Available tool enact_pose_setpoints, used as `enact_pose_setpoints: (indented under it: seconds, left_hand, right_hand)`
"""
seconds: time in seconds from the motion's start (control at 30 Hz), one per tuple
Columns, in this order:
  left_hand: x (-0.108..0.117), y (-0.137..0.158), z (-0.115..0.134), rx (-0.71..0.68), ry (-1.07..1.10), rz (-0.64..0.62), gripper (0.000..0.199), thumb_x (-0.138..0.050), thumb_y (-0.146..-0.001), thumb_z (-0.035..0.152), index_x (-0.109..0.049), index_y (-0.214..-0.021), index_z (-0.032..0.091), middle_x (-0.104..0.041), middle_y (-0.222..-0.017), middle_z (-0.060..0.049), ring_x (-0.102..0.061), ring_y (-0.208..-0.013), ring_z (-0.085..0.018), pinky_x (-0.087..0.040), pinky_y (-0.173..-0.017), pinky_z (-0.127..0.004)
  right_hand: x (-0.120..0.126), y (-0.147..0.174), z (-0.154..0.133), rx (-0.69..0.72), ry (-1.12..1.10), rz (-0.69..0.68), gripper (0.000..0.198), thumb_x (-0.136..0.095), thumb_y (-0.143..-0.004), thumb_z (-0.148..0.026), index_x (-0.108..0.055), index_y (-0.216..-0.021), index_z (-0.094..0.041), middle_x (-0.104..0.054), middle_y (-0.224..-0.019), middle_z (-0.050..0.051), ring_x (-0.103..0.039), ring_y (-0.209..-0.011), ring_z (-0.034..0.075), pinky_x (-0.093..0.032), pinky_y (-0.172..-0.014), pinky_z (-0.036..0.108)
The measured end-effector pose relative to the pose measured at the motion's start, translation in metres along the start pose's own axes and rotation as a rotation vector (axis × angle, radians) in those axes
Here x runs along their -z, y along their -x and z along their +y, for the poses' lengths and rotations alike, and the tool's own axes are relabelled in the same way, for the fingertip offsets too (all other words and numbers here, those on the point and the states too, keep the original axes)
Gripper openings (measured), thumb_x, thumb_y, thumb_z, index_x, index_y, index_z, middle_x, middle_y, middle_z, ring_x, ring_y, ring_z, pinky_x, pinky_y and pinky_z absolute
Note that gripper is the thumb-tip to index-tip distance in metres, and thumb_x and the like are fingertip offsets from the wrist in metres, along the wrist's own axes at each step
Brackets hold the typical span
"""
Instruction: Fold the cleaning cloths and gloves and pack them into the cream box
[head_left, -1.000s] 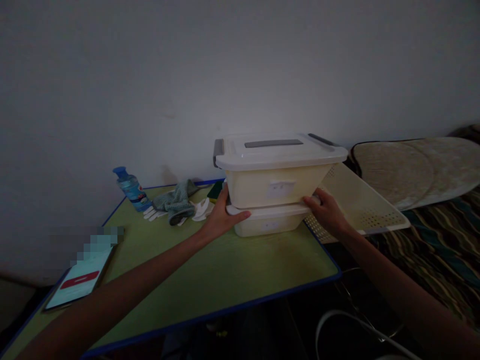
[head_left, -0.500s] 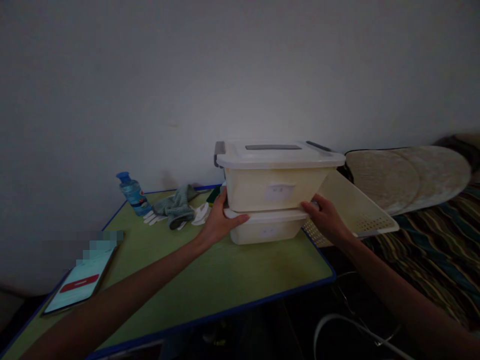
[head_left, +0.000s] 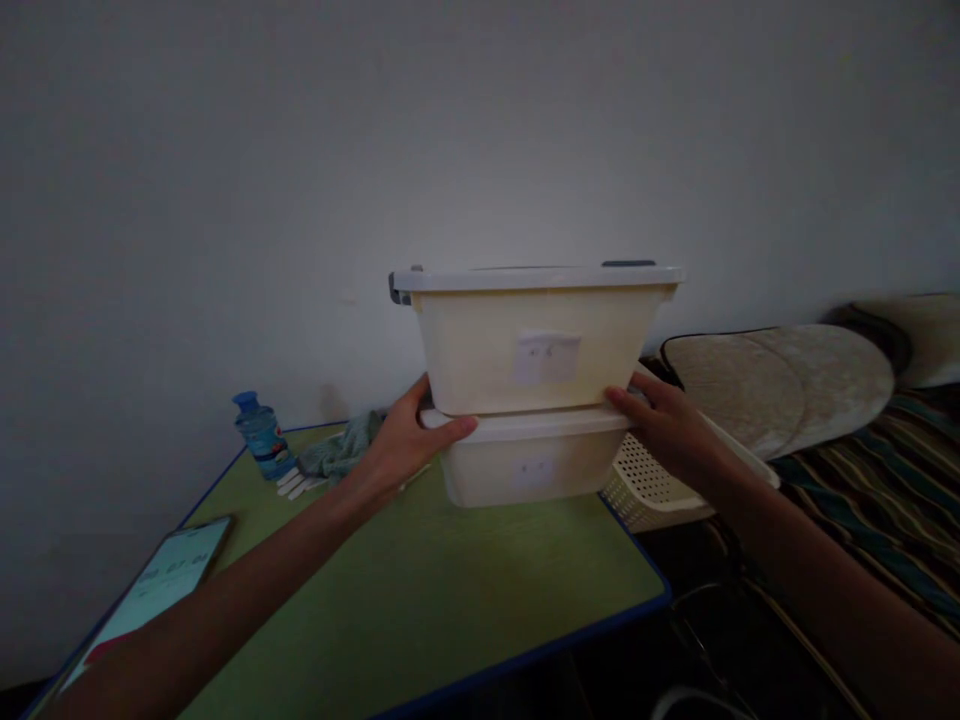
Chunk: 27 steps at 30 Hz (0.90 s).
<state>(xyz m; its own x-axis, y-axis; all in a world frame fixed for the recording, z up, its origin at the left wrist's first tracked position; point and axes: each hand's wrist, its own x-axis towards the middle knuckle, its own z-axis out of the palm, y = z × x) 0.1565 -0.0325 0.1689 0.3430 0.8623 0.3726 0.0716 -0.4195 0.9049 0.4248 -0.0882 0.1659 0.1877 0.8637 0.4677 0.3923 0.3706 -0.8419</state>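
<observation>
Two cream plastic storage boxes with white lids are stacked in front of me. The upper storage box [head_left: 472,345] is larger, with grey latches and a paper label on its front. Beneath it, the lower storage box [head_left: 487,470] also bears a label. My left hand [head_left: 405,440] is closed on the left end of the lower box's lid rim, thumb along the front and fingers hidden behind. At the right end, my right hand [head_left: 664,425] grips the same rim, its thumb near the upper box's bottom corner. Whether the lower box touches the table is hard to tell.
The green table [head_left: 480,600] has a blue edge. A blue bottle [head_left: 264,440], a grey-green cloth [head_left: 341,455], white gloves [head_left: 296,483] and a lit phone [head_left: 161,580] lie to the left. A perforated basket [head_left: 645,490] and a rolled beige bundle [head_left: 772,380] are at the right.
Both hands have raised the stacked boxes relative to the table and brought them closer; they look larger now. The basket at the right has tipped down to sit more level. My view has tilted upward.
</observation>
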Motion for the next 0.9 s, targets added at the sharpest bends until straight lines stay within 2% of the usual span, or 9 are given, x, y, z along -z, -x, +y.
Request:
enact_pose_setpoints:
  seconds: [0.07, 0.17, 0.3, 0.47, 0.7, 0.9]
  left_hand:
    - [0.003, -0.007, 0.012, -0.029, 0.013, 0.009, 0.059, -0.068, -0.062, 0.034, -0.052, -0.114, 0.015, -0.062, -0.110, -0.008, -0.058, -0.099, -0.023, -0.048, -0.084, -0.034]
    - [0.007, -0.022, 0.026, -0.071, 0.001, 0.024, 0.056, -0.068, -0.062, 0.035, -0.054, -0.112, 0.013, -0.063, -0.108, -0.009, -0.059, -0.096, -0.023, -0.048, -0.084, -0.035]
    - [0.014, -0.049, 0.032, -0.149, 0.018, 0.041, 0.055, -0.069, -0.061, 0.036, -0.056, -0.108, 0.009, -0.063, -0.108, -0.011, -0.058, -0.097, -0.024, -0.046, -0.086, -0.037]
    - [0.018, -0.081, 0.015, -0.177, 0.067, 0.055, 0.058, -0.071, -0.058, 0.037, -0.056, -0.106, 0.008, -0.063, -0.107, -0.013, -0.057, -0.098, -0.025, -0.045, -0.088, -0.039]
    - [0.013, -0.102, -0.018, -0.138, 0.100, 0.044, 0.063, -0.071, -0.058, 0.035, -0.053, -0.111, 0.006, -0.060, -0.112, -0.016, -0.057, -0.099, -0.025, -0.044, -0.089, -0.039]
    - [0.014, -0.116, -0.029, -0.137, 0.018, 0.017, 0.066, -0.069, -0.060, 0.038, -0.051, -0.114, 0.006, -0.058, -0.115, -0.017, -0.056, -0.100, -0.025, -0.043, -0.089, -0.039]
  right_hand:
    - [0.004, -0.013, -0.007, 0.024, -0.022, 0.007, 0.029, -0.062, -0.070, -0.048, -0.065, -0.085, -0.023, -0.067, -0.085, 0.006, -0.061, -0.082, 0.023, -0.051, -0.067, 0.035]
    - [0.007, -0.035, -0.020, 0.001, -0.080, 0.017, 0.029, -0.067, -0.064, -0.048, -0.059, -0.067, -0.021, -0.060, -0.065, 0.003, -0.055, -0.060, 0.015, -0.046, -0.051, 0.028]
    - [0.004, -0.064, -0.035, 0.014, -0.132, -0.014, 0.033, -0.069, -0.061, -0.047, -0.053, -0.064, -0.019, -0.050, -0.061, 0.000, -0.044, -0.053, 0.009, -0.036, -0.045, 0.024]
    - [-0.005, -0.091, -0.025, 0.001, -0.134, 0.006, 0.037, -0.070, -0.059, -0.048, -0.048, -0.060, -0.018, -0.042, -0.056, -0.004, -0.037, -0.051, 0.007, -0.028, -0.044, 0.022]
    - [-0.019, -0.107, 0.006, -0.031, -0.155, 0.014, 0.038, -0.070, -0.057, -0.047, -0.046, -0.059, -0.018, -0.041, -0.055, -0.004, -0.036, -0.051, 0.008, -0.028, -0.045, 0.023]
    - [-0.020, -0.119, 0.022, -0.037, -0.172, 0.022, 0.036, -0.068, -0.058, -0.047, -0.045, -0.059, -0.019, -0.041, -0.057, -0.004, -0.037, -0.053, 0.009, -0.030, -0.048, 0.025]
